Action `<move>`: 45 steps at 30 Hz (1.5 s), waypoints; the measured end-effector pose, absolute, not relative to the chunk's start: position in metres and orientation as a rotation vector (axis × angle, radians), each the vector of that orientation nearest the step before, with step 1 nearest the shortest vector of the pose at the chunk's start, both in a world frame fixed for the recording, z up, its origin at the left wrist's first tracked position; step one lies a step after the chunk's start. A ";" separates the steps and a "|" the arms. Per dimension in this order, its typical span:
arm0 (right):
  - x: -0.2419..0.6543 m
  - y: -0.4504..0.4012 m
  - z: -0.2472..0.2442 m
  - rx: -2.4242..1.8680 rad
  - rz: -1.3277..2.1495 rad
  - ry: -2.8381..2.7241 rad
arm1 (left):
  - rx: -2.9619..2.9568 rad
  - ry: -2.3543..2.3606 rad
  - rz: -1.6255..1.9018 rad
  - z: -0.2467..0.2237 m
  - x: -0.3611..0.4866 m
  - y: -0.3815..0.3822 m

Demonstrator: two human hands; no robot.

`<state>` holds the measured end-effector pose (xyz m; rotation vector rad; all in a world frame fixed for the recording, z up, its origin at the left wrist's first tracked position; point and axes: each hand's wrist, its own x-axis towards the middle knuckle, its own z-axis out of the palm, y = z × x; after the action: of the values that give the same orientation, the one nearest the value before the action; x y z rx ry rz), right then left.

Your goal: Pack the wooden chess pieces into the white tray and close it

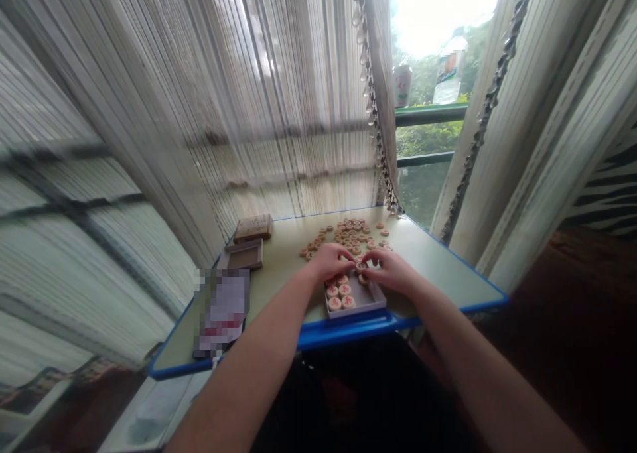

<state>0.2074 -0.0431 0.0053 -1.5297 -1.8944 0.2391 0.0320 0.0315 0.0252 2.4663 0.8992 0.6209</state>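
A shallow open box (371, 300) lies near the front edge of the table, with several round xiangqi pieces (334, 292) with red characters in rows on its left side. Above the box's far side, a light xiangqi piece (361, 265) sits between the fingertips of both hands. My left hand (332, 260) is closed, its thumb and fingers against the piece's left side. From the right, my right hand (391, 267) grips the same piece with thumb and forefinger. Another piece (363, 279) shows just below it. Beyond the hands, a loose pile of pieces (352, 226) is spread out.
At the left stand a decorated box (253, 227) and an open tray (243, 255). A pixelated phone-like item (223, 314) lies at the left front. The blue-edged table (448, 280) meets curtains (298, 95); a bottle (450, 68) and a can (402, 86) stand at the window.
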 end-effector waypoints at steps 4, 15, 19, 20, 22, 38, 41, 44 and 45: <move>0.207 -0.044 0.005 -1.521 0.240 -1.879 | 2.431 0.932 0.645 0.026 0.030 0.032; 0.209 -0.048 0.002 -1.547 0.409 -1.844 | 2.364 0.999 0.665 0.029 0.028 0.030; 0.210 -0.049 0.002 -1.542 0.398 -1.829 | 2.305 1.068 0.715 0.027 0.029 0.029; 0.210 -0.049 0.003 -1.542 0.391 -1.826 | 2.314 1.089 0.741 0.027 0.029 0.029; 0.210 -0.050 0.004 -1.545 0.380 -1.818 | 2.354 1.124 0.792 0.028 0.029 0.030; 0.219 -0.036 0.010 -1.641 0.215 -1.455 | 2.240 1.118 1.193 0.024 0.023 0.048; 0.217 -0.020 0.028 -1.640 0.309 -1.434 | 2.184 1.136 1.242 0.024 0.018 0.051; 0.207 0.003 0.050 -1.594 0.401 -1.576 | 2.119 1.216 1.314 0.027 0.009 0.057; 0.202 0.012 0.057 -1.591 0.420 -1.613 | 2.094 1.260 1.339 0.028 0.005 0.059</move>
<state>0.2023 0.0115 0.0565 -1.5906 -1.6130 0.4200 0.0053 0.0592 0.0279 2.0938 1.2604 1.3389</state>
